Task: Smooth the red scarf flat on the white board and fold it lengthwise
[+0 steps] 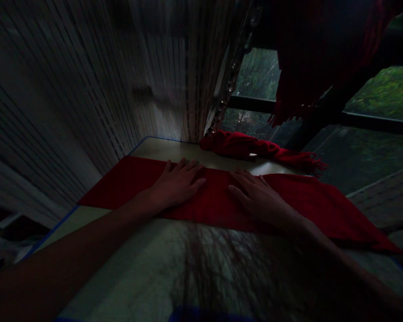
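A red cloth [305, 201] lies spread flat in a long band across a pale table [137, 268]. My left hand [177, 183] rests palm down on its middle, fingers stretched out and slightly apart. My right hand [260, 197] lies flat on the cloth just to the right, fingers also extended. Neither hand grips anything. A second red scarf [255, 147] with a fringed end lies bunched at the table's far edge, beyond both hands.
A pale striped curtain [87, 89] hangs close at the left and behind the table. Another red fringed cloth [302, 80] hangs at the upper right in front of a dark window. The scene is dim.
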`<action>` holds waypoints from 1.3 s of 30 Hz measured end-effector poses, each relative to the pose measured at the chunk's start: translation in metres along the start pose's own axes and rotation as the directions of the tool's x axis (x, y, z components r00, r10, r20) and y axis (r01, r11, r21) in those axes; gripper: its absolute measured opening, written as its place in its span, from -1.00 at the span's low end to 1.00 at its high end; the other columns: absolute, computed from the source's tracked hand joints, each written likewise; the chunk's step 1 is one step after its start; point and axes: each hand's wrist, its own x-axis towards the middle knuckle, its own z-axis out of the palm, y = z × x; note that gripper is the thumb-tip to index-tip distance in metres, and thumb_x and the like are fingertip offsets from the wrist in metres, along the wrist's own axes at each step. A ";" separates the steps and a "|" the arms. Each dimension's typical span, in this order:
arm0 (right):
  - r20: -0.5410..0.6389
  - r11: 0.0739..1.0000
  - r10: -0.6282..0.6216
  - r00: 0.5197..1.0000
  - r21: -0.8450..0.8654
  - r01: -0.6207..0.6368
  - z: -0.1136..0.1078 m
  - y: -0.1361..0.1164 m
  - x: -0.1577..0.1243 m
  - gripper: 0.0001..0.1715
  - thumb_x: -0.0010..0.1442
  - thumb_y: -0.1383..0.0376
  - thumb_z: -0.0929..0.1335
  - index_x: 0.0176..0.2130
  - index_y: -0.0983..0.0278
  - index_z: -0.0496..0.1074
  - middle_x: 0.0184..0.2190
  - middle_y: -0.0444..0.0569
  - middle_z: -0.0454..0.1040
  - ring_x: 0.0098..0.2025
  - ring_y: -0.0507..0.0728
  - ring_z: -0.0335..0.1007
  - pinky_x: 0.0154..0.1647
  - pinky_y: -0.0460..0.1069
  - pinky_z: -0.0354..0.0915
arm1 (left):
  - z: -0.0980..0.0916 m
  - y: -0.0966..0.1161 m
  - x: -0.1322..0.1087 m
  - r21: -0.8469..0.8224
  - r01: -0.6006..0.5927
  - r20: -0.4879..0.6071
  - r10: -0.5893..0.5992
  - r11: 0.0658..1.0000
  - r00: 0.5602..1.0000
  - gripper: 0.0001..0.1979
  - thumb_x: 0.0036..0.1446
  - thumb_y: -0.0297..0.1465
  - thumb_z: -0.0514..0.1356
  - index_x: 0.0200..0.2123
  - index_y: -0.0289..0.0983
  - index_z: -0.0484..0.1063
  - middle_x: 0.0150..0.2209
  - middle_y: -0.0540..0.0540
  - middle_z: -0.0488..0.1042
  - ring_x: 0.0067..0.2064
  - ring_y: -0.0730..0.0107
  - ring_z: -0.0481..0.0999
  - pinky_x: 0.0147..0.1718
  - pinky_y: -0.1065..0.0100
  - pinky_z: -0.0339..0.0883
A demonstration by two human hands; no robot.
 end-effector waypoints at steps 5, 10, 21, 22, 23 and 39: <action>-0.031 0.993 -0.118 0.993 0.009 0.119 0.007 -0.006 0.001 -0.23 0.48 -0.04 0.12 0.48 0.25 0.12 0.54 0.09 0.03 0.57 0.27 -0.18 0.54 0.35 -0.19 | 0.005 0.011 -0.003 -0.028 -0.185 0.009 0.185 0.982 0.983 -0.35 0.49 0.03 -0.15 0.52 -0.03 -0.04 0.55 0.01 -0.10 0.56 0.00 -0.17 0.45 -0.26 -0.28; -0.044 0.997 -0.075 0.996 0.008 0.075 0.010 0.005 0.002 -0.23 0.47 -0.09 0.12 0.46 0.22 0.19 0.50 0.10 0.13 0.55 0.31 -0.10 0.53 0.38 -0.10 | 0.004 0.004 -0.001 -0.021 -0.101 0.031 0.102 0.995 0.994 -0.35 0.49 0.00 -0.16 0.52 -0.09 0.00 0.55 -0.03 -0.07 0.55 0.01 -0.14 0.45 -0.26 -0.25; -0.047 0.990 -0.143 0.989 -0.004 0.143 0.011 0.000 0.002 -0.23 0.47 -0.07 0.11 0.45 0.25 0.19 0.50 0.12 0.13 0.55 0.29 -0.09 0.53 0.36 -0.11 | 0.004 0.009 -0.002 -0.039 -0.189 0.047 0.190 0.981 0.981 -0.33 0.49 0.04 -0.18 0.52 -0.07 -0.04 0.55 0.00 -0.11 0.56 0.06 -0.17 0.46 -0.23 -0.33; -0.046 0.994 -0.112 0.993 -0.006 0.112 0.010 0.003 0.002 -0.23 0.47 -0.08 0.12 0.45 0.23 0.19 0.50 0.11 0.14 0.55 0.29 -0.08 0.53 0.37 -0.10 | 0.004 0.005 -0.001 -0.030 -0.146 0.049 0.148 0.989 0.988 -0.34 0.49 0.02 -0.18 0.52 -0.08 -0.03 0.55 -0.01 -0.11 0.56 0.04 -0.17 0.45 -0.25 -0.31; -0.047 0.997 -0.080 0.996 -0.007 0.080 0.009 0.006 0.002 -0.24 0.47 -0.08 0.12 0.45 0.22 0.19 0.49 0.11 0.15 0.55 0.30 -0.07 0.52 0.38 -0.09 | 0.003 0.001 0.000 -0.020 -0.099 0.046 0.100 0.995 0.994 -0.34 0.49 0.01 -0.17 0.52 -0.10 -0.02 0.55 -0.02 -0.10 0.56 0.01 -0.16 0.45 -0.26 -0.29; -0.044 1.000 0.005 0.999 -0.005 -0.006 0.005 0.002 0.003 -0.23 0.47 -0.08 0.12 0.45 0.25 0.19 0.52 0.16 0.07 0.57 0.32 -0.17 0.52 0.41 -0.16 | 0.003 0.001 0.002 -0.008 0.013 -0.011 -0.014 1.000 1.000 -0.32 0.48 0.01 -0.15 0.52 -0.14 -0.01 0.55 -0.09 -0.09 0.55 -0.14 -0.17 0.41 -0.36 -0.24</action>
